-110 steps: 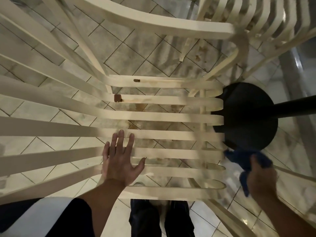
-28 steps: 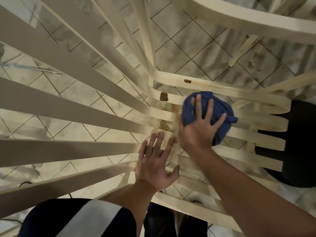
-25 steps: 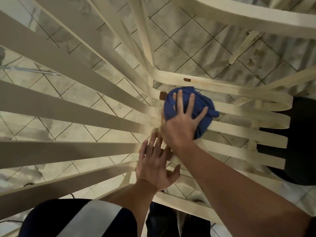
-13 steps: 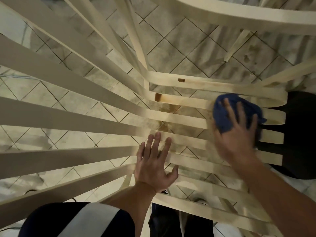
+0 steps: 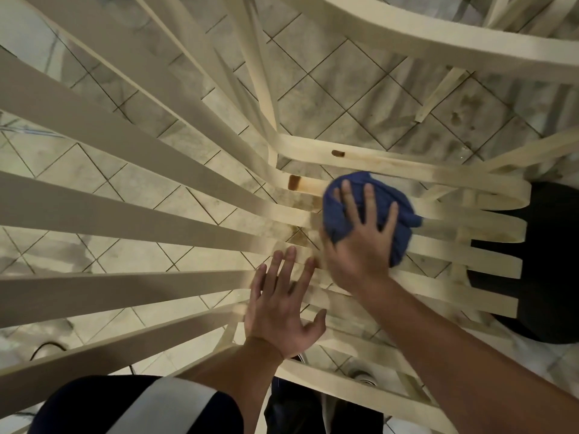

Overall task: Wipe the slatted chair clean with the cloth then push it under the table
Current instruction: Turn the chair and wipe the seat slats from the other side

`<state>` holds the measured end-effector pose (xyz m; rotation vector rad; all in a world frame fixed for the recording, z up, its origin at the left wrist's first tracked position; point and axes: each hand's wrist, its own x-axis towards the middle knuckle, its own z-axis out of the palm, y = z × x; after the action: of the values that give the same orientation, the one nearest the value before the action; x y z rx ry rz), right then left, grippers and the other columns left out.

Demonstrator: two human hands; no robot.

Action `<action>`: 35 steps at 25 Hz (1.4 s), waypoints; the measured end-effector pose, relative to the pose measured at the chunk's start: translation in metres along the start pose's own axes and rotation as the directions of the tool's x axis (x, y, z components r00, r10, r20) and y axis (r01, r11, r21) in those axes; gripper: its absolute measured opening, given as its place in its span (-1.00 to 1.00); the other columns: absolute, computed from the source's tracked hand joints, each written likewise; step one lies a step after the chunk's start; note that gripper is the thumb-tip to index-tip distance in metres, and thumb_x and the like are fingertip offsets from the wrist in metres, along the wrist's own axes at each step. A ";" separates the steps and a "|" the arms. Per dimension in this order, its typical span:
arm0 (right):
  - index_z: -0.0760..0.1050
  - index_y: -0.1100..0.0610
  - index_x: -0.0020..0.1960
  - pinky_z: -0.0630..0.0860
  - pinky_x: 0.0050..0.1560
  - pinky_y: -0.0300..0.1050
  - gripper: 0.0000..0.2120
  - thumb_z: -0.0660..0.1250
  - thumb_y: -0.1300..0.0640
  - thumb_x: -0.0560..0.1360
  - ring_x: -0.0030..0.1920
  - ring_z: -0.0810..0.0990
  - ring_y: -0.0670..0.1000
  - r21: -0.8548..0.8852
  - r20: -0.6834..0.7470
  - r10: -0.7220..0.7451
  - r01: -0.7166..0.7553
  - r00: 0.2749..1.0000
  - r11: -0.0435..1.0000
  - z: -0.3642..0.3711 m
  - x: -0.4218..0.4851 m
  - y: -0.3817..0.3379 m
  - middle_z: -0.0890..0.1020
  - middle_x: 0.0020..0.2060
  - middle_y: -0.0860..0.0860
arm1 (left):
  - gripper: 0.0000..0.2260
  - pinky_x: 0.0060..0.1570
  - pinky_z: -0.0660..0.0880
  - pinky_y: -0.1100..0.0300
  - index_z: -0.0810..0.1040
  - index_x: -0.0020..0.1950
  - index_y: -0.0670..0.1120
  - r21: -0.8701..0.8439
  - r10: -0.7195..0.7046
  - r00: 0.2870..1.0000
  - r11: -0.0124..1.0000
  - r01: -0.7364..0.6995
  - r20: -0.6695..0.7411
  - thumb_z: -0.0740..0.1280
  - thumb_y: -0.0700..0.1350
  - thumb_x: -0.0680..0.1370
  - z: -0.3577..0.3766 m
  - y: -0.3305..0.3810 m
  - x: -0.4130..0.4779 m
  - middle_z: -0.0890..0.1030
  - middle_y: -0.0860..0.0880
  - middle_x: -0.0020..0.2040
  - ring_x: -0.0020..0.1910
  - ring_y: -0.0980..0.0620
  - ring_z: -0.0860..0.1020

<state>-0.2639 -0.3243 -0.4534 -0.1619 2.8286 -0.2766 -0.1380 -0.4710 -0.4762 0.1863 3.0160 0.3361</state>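
Note:
A cream slatted chair fills the view from above, its seat slats running left to right. Brown stains mark the far slats near the seat's back. A bunched blue cloth lies on the middle slats. My right hand presses flat on the cloth with straight, spread fingers. My left hand rests flat on the near slats, just left of my right wrist, fingers straight.
A black round table base sits on the floor right of the seat's front edge. A second cream chair's arm crosses the top right. Stained diamond floor tiles show between the slats. My legs stand at the bottom centre.
My right hand has slid the cloth from the seat's right end back leftward toward the stained middle slats. My left hand has stayed in place on the near slats.

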 end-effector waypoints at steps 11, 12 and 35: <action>-0.17 -0.16 0.66 -0.17 0.59 0.27 -0.40 -0.12 -0.25 0.67 0.65 -0.15 0.01 0.072 -0.015 -0.118 0.119 0.993 0.990 0.006 0.004 0.006 -0.03 0.65 -0.15 | -0.21 0.53 0.16 -0.22 0.40 0.57 -0.02 -0.004 0.001 1.000 1.000 -0.001 -0.004 0.39 0.24 0.37 -0.001 0.000 0.000 0.24 -0.15 0.63 0.63 -0.18 0.15; -0.24 -0.20 0.64 -0.15 0.59 0.29 -0.40 -0.12 -0.25 0.67 0.65 -0.14 0.01 0.080 -0.028 -0.081 0.083 0.996 0.993 0.001 -0.004 0.029 -0.05 0.64 -0.16 | -0.18 0.53 0.15 -0.23 0.35 0.60 0.00 0.000 0.002 1.000 1.000 -0.002 0.006 0.38 0.25 0.38 -0.001 0.000 0.001 0.20 -0.13 0.64 0.63 -0.17 0.14; -0.23 -0.05 0.64 -0.31 0.58 -0.02 -0.37 -0.04 -0.20 0.69 0.63 -0.19 -0.08 0.137 0.053 -0.246 0.237 0.968 0.962 0.017 0.023 -0.052 -0.06 0.66 -0.12 | -0.34 0.53 0.12 -0.21 0.51 0.41 -0.05 0.056 -0.015 0.996 0.998 0.010 0.088 0.32 0.27 0.40 -0.004 0.000 0.002 0.42 -0.23 0.50 0.59 -0.22 0.21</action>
<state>-0.2765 -0.3808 -0.4655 -0.4809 2.7099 -0.4965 -0.1401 -0.4715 -0.4724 0.1822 2.9393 0.2362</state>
